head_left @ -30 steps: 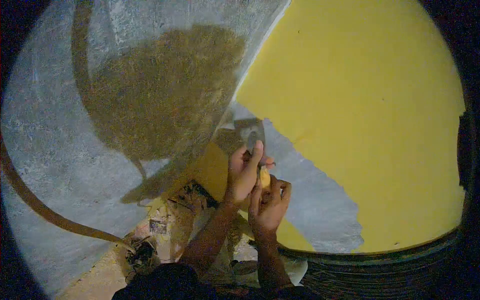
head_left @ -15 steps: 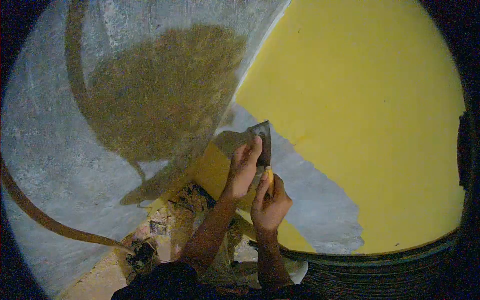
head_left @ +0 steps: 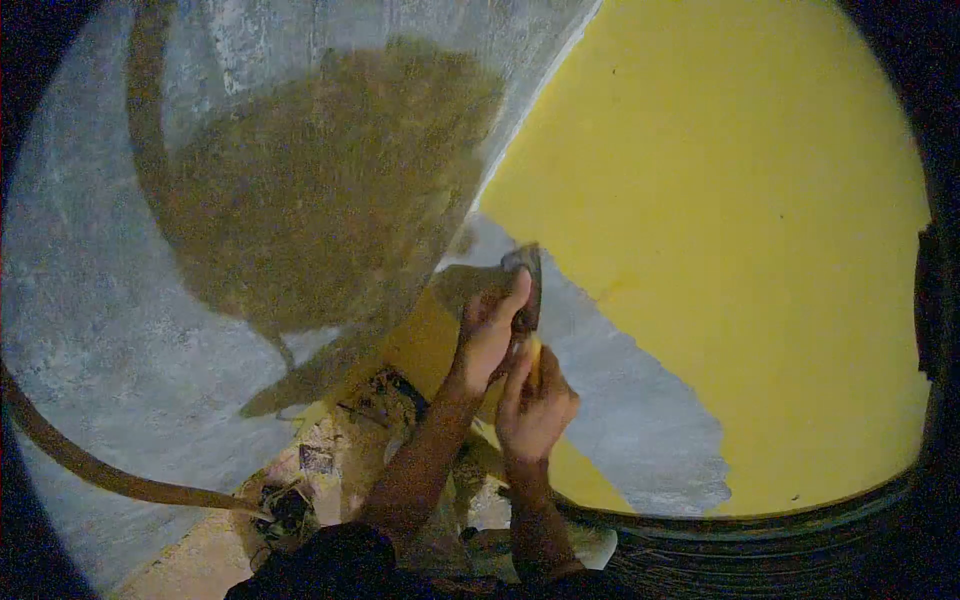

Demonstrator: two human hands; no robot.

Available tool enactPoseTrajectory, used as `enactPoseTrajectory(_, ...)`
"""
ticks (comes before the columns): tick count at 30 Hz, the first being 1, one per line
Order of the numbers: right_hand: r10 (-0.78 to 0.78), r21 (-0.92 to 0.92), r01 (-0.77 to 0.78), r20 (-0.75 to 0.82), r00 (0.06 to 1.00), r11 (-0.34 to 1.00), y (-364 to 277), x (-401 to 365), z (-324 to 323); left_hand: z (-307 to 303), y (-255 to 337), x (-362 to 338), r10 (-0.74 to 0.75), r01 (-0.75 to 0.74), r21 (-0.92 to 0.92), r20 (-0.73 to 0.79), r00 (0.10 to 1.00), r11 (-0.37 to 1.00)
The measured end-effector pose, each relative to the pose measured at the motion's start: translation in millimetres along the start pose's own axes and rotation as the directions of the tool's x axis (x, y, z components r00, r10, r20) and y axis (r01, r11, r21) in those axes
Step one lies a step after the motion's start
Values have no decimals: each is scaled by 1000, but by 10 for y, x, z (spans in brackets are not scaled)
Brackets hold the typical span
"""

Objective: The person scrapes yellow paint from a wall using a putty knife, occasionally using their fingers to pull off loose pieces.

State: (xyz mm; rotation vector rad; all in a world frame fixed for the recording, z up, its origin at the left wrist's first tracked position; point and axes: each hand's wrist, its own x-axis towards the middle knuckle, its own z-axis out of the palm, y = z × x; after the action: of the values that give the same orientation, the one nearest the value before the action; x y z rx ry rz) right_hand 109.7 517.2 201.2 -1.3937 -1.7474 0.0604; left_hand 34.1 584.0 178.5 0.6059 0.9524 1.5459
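Observation:
My right hand point(head_left: 537, 415) is closed around the yellow handle of a putty knife point(head_left: 532, 298), whose dark blade points up and away from me. My left hand point(head_left: 487, 335) presses against that blade from the left, its thumb lying along the metal and its other fingers curled, partly hidden behind. Both hands are close together over a grey, smeared strip point(head_left: 640, 405) of wall. Bright yellow paint point(head_left: 740, 220) borders this strip on the right, with a ragged edge.
On the left is a rough grey wall point(head_left: 80, 270) with a large shadow across it. A brown curved hose or cable point(head_left: 120, 483) runs to a dark cluttered item point(head_left: 285, 510) low on the left. Dark ridged material point(head_left: 760, 560) lies at the lower right.
The putty knife has turned slightly, so its blade looks narrower. My right hand has shifted a little left, while my left hand stays at the blade.

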Motion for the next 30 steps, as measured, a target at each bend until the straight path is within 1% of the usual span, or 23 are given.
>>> enactPoseTrajectory(2, 30, 40, -30, 13, 999, 999, -44, 102, 20, -54, -158, 268, 111, -107, -88, 39, 993, 990)
enactPoseTrajectory(3, 41, 43, -42, 40, 998, 998, -109, 150, 4, -32, 88, 163, 6, -5, 16, -43, 999, 1000)
enactPoseTrajectory(4, 45, 48, -48, 65, 997, 998, -154, 190, 12, -13, 198, 102, 16, -15, 17, -42, 999, 1000)
enactPoseTrajectory(5, 40, 52, -43, 62, 997, 998, -161, 159, 26, -4, 251, 33, 116, -116, 4, -91, 989, 993)
enactPoseTrajectory(6, 12, -4, -12, 38, 999, 1000, -163, 68, 15, -3, 256, -32, 207, -209, -3, -140, 968, 978)
enactPoseTrajectory(7, -18, -58, 18, 13, 1000, 998, -163, -7, 7, -23, 205, -80, 210, -212, 0, -138, 968, 977)
enactPoseTrajectory(9, 13, -3, -13, -7, 1000, 1000, -143, -76, -67, -64, 47, -108, -42, 43, -57, 7, 999, 997)
enactPoseTrajectory(11, 57, 75, -54, -36, 998, 996, -189, -60, -129, -64, -73, -41, -41, 42, -67, 14, 999, 997)
enactPoseTrajectory(13, 24, 12, -24, 6, 1000, 1000, -108, -99, -132, -63, -220, -2, -47, 49, -86, 24, 999, 995)
enactPoseTrajectory(14, -9, -40, 11, 54, 998, 999, -88, -86, -122, -91, -219, 39, -3, 11, -102, 81, 997, 995)
enactPoseTrajectory(15, -13, -43, 15, 57, 998, 999, -75, -82, -101, -118, -238, 76, 47, -32, -118, 133, 990, 992)
enactPoseTrajectory(16, -11, -50, 13, 37, 999, 999, -63, -103, -62, -140, -283, 91, 49, -33, -122, 130, 990, 992)
enactPoseTrajectory(18, -10, -48, 11, 15, 1000, 999, -59, -93, -35, -98, -198, 73, 144, -147, 52, 59, 988, 988)
enactPoseTrajectory(19, -10, -30, 10, -23, 1000, 1000, -35, -94, -15, -74, -163, 65, 150, -153, 55, 61, 987, 987)
enactPoseTrajectory(21, -6, -12, 5, -64, 998, 1000, -60, -50, -69, 9, -41, -10, -49, 49, -15, -18, 999, 999)
enactPoseTrajectory(22, 56, 2, -56, -18, 998, 998, -95, -12, -126, 24, -18, -34, -53, 53, -11, -17, 998, 999)
enactPoseTrajectory(23, 116, 11, -116, 31, 993, 993, -132, 49, -154, 34, 14, -40, -4, 4, 29, -3, 1000, 1000)
enactPoseTrajectory(24, 119, 10, -119, 35, 992, 993, -124, 109, -121, 32, 29, -38, 45, -46, 67, 9, 999, 997)
enactPoseTrajectory(25, 21, 54, -22, 27, 999, 998, -108, 177, -74, 18, 50, -11, 35, -36, 66, 6, 999, 997)
enactPoseTrajectory(26, -73, 96, 72, 12, 997, 993, -124, 242, -37, -13, 102, 36, 69, -71, -45, -43, 997, 996)
enactPoseTrajectory(27, -25, 116, 15, 82, 996, 993, -258, 337, -50, -43, 172, 74, 109, -122, -148, -93, 990, 981)
enactPoseTrajectory(28, -29, 132, 20, 70, 997, 991, -287, 365, -115, -12, 270, 66, 126, -137, -136, -90, 988, 981)
enactPoseTrajectory(30, -31, 114, 23, 68, 997, 993, -320, 372, -161, -6, 449, 53, -164, 167, 28, -88, 982, 986)
